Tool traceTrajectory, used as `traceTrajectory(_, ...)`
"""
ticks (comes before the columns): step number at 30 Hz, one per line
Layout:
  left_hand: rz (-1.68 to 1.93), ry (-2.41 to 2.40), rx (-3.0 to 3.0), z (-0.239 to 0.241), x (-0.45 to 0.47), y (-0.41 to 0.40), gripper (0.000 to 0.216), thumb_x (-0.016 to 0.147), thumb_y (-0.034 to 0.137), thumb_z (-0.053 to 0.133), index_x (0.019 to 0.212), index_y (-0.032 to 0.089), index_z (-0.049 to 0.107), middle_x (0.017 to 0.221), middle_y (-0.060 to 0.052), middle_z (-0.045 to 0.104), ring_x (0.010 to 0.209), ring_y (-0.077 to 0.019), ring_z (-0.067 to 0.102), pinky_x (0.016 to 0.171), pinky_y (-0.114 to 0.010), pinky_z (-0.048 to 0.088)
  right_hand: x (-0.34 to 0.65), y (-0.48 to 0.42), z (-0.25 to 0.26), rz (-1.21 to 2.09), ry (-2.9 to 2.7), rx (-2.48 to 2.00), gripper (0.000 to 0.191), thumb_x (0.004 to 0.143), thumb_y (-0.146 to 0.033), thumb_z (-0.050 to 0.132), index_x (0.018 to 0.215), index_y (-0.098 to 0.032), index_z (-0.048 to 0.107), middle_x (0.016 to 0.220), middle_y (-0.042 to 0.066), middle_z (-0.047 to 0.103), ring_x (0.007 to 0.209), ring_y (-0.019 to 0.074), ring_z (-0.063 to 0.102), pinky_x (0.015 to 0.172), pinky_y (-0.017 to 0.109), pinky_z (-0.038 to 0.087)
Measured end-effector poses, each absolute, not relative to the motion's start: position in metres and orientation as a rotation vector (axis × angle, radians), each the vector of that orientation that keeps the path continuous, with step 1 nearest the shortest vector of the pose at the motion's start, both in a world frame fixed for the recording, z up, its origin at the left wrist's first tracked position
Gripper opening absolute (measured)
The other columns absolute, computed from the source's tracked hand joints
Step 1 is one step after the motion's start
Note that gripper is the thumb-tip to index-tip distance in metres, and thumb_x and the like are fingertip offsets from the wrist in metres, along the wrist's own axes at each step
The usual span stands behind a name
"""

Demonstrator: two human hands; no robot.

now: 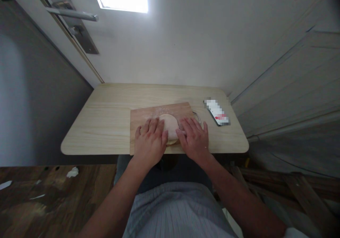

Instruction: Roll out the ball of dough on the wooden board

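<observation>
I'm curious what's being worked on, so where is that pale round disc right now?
In the head view, just below centre, the pale disc lies on the wooden board, between the left hand and right hand.

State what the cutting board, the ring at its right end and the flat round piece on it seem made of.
Cutting board: probably wood, matte, judging by its warm brown tone. Ring: likely metal, polished, from its thin, silvery look. Flat round piece: perhaps dough, smooth and matte, going by its pale, even surface.
</observation>
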State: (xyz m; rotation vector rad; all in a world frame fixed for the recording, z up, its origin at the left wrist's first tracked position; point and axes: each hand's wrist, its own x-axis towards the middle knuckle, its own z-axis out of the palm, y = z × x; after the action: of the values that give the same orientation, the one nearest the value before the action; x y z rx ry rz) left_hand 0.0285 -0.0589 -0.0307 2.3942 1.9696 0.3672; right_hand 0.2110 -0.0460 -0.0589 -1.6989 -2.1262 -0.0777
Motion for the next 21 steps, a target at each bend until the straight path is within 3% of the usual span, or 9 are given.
traceTrajectory(11, 0.341, 2.0, 2.421, -0.035, 0.022, -0.027, 0.051, 0.105, 0.043, 0.03, 0.147, 0.024, 0.051, 0.155, -0.011, 0.051, 0.143, -0.0328, 0.044, 0.112, -0.056, 0.038, 0.205, -0.01, -0.054, -0.128, -2.189, -1.753, 0.047, 0.105, -0.046, 0.039, 0.143, -0.026, 0.056, 0.148, 0.009, 0.057, 0.137, 0.0316, 0.046, 0.117, 0.055, 0.021)
traceTrajectory(21, 0.304, 1.985, 2.418, -0.038, 0.015, 0.004, 0.049, 0.104, 0.041, 0.032, 0.145, 0.023, 0.052, 0.151, -0.01, 0.055, 0.138, -0.0314, 0.048, 0.109, -0.053, 0.04, 0.203, 0.024, -0.046, 0.043, -2.337, -1.84, 0.051, 0.105, -0.05, 0.036, 0.148, -0.028, 0.05, 0.156, 0.008, 0.049, 0.145, 0.0336, 0.036, 0.117, 0.059, 0.026)
